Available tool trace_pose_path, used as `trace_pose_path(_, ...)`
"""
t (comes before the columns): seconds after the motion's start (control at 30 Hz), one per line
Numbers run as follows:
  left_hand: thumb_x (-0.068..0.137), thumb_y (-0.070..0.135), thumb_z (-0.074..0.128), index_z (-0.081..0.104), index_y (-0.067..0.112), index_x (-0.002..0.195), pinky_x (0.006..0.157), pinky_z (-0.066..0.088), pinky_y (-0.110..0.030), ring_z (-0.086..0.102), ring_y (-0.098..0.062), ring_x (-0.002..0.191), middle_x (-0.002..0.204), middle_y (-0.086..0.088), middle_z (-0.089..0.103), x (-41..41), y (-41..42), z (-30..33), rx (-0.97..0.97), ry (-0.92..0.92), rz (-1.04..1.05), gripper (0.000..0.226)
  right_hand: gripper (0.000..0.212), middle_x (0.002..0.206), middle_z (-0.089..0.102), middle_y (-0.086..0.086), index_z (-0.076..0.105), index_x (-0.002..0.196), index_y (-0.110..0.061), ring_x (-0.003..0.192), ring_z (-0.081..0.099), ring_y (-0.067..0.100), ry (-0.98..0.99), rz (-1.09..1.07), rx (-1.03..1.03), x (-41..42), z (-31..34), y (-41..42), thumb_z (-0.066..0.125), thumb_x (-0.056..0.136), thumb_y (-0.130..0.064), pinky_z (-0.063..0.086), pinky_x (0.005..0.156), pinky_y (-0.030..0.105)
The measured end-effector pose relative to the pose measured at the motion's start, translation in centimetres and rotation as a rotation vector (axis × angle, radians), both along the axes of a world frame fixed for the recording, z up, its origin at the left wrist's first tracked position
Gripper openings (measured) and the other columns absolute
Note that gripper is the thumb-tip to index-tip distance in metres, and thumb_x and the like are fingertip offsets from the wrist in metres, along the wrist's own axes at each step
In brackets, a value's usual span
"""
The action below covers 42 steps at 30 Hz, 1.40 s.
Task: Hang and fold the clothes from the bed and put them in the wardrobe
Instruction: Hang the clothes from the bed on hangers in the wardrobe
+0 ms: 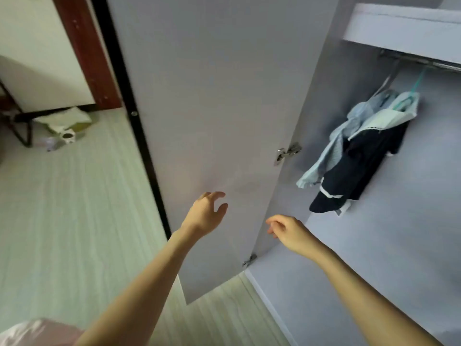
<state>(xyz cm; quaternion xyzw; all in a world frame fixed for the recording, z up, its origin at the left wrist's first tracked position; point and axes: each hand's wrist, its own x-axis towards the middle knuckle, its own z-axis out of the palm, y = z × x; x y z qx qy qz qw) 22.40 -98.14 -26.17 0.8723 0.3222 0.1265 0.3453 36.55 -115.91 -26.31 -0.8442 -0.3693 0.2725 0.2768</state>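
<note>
Clothes (359, 151) seemingly on rail (421, 61), right of door (214, 116)

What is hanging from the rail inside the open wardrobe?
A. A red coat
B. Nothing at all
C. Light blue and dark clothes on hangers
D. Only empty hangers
C: light blue and dark clothes hang on hangers from the rail in the wardrobe; both hands are empty.

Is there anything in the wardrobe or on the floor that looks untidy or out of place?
Yes. On the rail, the hanging clothes are bunched together, with a pale blue garment slipping off to one side. On the floor by the wall, a pale bag and a small cup-like thing lie loose. Both hands are empty.
</note>
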Motion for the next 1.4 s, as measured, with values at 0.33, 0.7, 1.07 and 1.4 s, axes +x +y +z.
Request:
trace_pose_path(0.33,0.093,0.014,0.055,0.064,0.008,0.116,0.079,0.043,-0.018,0.064,-0.017,0.099,0.107,-0.005,0.067,-30.8,-6.2,-4.3,-0.202,-0.116,0.823,0.024,0.026,0.081,0.061,-0.008,0.060,0.104,-0.014,0.076,0.059,0.014,0.159,0.707,-0.116,-21.6,-5.1,8.3,0.034,0.100,-0.014,0.048,0.086,0.033)
trace_pose_path(0.7,0.093,0.013,0.052,0.062,0.007,0.118,0.079,0.039,-0.022,0.063,-0.023,0.104,0.113,-0.009,0.067,-62.8,-15.0,-6.9,-0.127,-0.054,1.586,0.027,0.027,0.080,0.060,-0.006,0.061,0.111,-0.011,0.078,0.059,0.013,0.151,1.328,-0.227,-54.9,-6.2,13.7,0.037,0.099,-0.012,0.047,0.079,0.024)
trace_pose_path(1.07,0.090,0.020,0.053,0.032,0.007,0.141,0.102,0.032,-0.047,0.034,-0.040,0.127,0.141,-0.018,0.035,-88.7,-19.6,-16.7,-0.399,0.230,2.030,0.057,0.031,0.100,0.061,-0.002,0.056,0.118,-0.019,0.084,0.060,0.014,0.091,1.566,-0.292,-81.9,-12.7,17.1,0.031,0.099,-0.019,0.042,0.060,0.016)
trace_pose_path(1.4,0.088,0.023,0.061,0.013,0.010,0.149,0.102,0.033,-0.047,0.034,-0.039,0.130,0.142,-0.020,0.040,-95.3,-19.4,-24.7,-0.599,-0.271,2.496,0.078,0.033,0.096,0.061,-0.005,0.055,0.122,-0.017,0.084,0.061,0.013,0.122,1.620,-0.385,-90.5,-19.3,15.5,0.032,0.099,-0.018,0.048,0.073,0.025)
